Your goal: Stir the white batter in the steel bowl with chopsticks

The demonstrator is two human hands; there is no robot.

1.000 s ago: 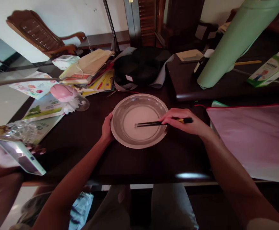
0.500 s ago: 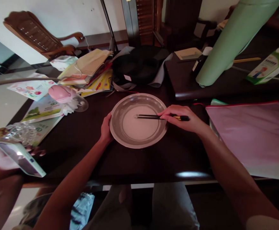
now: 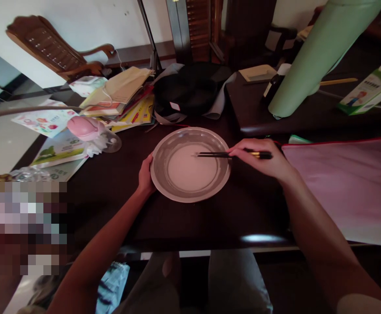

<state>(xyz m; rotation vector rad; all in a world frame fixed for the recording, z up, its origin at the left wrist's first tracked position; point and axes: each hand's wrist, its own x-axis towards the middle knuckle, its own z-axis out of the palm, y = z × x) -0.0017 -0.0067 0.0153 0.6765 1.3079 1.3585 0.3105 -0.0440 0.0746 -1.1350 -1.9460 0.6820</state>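
Note:
A round metal basin (image 3: 164,185) stands on the dark table with a pale, milky liquid (image 3: 193,170) in its bottom. My left hand (image 3: 146,174) grips the basin's left rim, the thumb along the edge and the other fingers hidden beneath or behind it. Black chopsticks (image 3: 213,155) with a gold band near the back end are pinched in my right hand (image 3: 259,159), just over the right rim. Their tips reach the liquid's surface near the middle of the basin and lie close together.
Behind the basin sits a black bag (image 3: 190,89), beside piled papers and envelopes (image 3: 121,93). A pink-topped clear bottle (image 3: 90,131) lies at left. A tall green cylinder (image 3: 321,61) leans at right above a pink zip pouch (image 3: 341,183). Another person's arm (image 3: 1,288) shows at lower left, partly pixelated.
My right hand and the chopsticks have shifted to the right, and the tips have moved slightly up and right in the liquid. My left hand stays on the basin's rim.

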